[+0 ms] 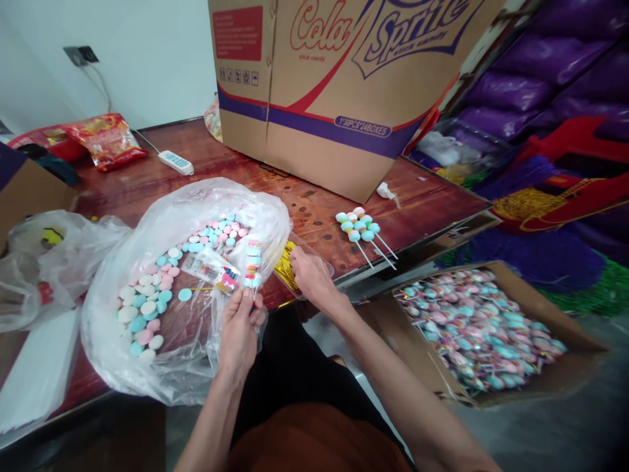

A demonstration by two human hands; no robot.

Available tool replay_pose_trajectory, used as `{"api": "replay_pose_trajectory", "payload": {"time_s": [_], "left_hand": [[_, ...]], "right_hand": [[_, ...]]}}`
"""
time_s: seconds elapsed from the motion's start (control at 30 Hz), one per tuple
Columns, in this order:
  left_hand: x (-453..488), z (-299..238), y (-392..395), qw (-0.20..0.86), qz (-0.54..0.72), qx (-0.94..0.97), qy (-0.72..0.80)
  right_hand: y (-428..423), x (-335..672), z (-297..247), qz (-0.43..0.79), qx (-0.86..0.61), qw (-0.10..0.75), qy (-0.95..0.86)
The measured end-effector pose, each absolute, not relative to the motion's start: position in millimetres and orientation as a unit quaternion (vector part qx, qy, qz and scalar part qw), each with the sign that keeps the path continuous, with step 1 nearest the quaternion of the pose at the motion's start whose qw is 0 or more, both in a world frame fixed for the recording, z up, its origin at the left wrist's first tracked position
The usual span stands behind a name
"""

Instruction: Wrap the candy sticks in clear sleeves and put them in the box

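Note:
My left hand (240, 316) is closed round the lower end of a candy stick (253, 262) in a clear printed wrapper, held upright with its coloured candies stacked. My right hand (310, 272) has its fingers curled down onto a pile of gold twist ties (285, 267) at the table's front edge; its fingertips are partly hidden. Left of my hands spreads a large clear plastic bag (196, 196) with loose pink, blue and white candies (147, 305). Printed clear wrappers (211, 269) lie in the bag's opening, beside my left hand.
Several unwrapped candy sticks (361, 226) lie on the table (319, 229) at right. A big carton (314, 124) stands behind. Below right, an open cardboard box (584, 347) holds many wrapped candy sticks. Red packets (105, 141) and a power strip (175, 162) lie at back left.

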State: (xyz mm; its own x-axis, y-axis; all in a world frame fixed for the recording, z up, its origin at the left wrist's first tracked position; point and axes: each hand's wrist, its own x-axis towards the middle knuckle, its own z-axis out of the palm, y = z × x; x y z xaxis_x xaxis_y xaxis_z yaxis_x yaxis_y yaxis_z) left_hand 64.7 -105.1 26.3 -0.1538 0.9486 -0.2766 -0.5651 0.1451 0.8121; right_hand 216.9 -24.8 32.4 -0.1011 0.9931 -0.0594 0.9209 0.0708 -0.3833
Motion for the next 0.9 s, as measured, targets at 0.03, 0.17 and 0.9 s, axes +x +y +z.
{"api": "replay_pose_trajectory", "payload": {"time_s": [0.03, 0.17, 0.9], "left_hand": [[66, 27, -105, 0.609, 0.617, 0.214, 0.451], [72, 30, -103, 0.58, 0.626, 0.22, 0.473], [81, 29, -96, 0.606, 0.631, 0.225, 0.428]], "right_hand": [[-26, 219, 32, 0.162, -0.654, 0.13, -0.727], [-32, 227, 31, 0.159, -0.674, 0.188, -0.697], [-66, 230, 31, 0.321, -0.527, 0.461, -0.637]]}}
